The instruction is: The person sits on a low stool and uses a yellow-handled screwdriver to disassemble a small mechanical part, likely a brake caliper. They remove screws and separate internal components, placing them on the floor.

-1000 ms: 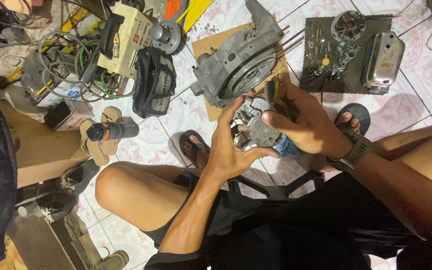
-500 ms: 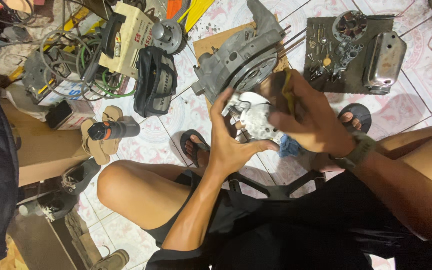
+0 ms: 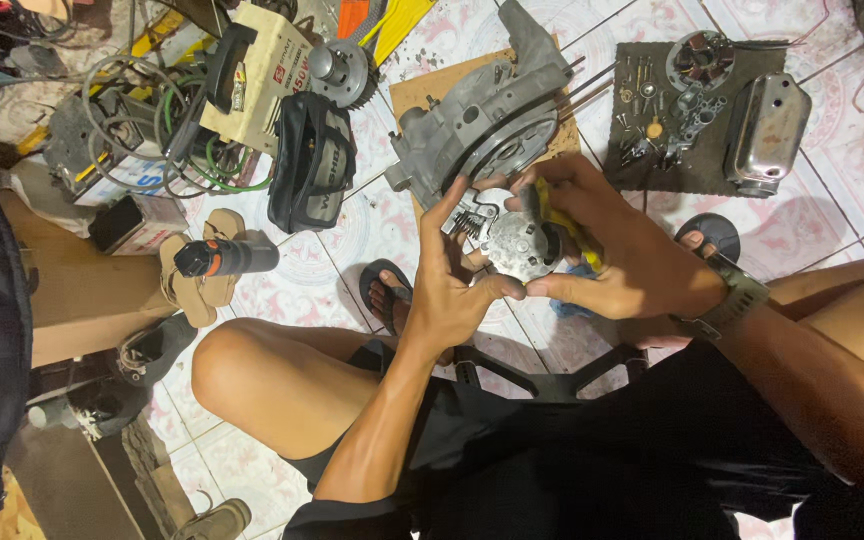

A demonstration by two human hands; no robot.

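Observation:
Both my hands hold a round grey metal engine part [image 3: 517,243] with springs, above the tiled floor. My left hand [image 3: 449,280] grips its left side, fingers spread upward along it. My right hand [image 3: 617,250], a watch on its wrist, clasps the right side and also holds a yellow-handled tool [image 3: 562,222] against the part. Just beyond them a grey engine casing [image 3: 482,125] lies on a piece of cardboard [image 3: 422,92].
A dark mat [image 3: 692,170] at the upper right carries small parts, bolts and a shiny metal cover [image 3: 767,132]. A black bag [image 3: 312,175], a cream machine with cables [image 3: 252,70], a gear [image 3: 340,70], sandals and a black-and-orange bottle [image 3: 224,258] lie left. Another person's leg [image 3: 82,300] is at far left.
Both hands have lifted the metal part up toward the engine casing. My left fingers have spread further up along it.

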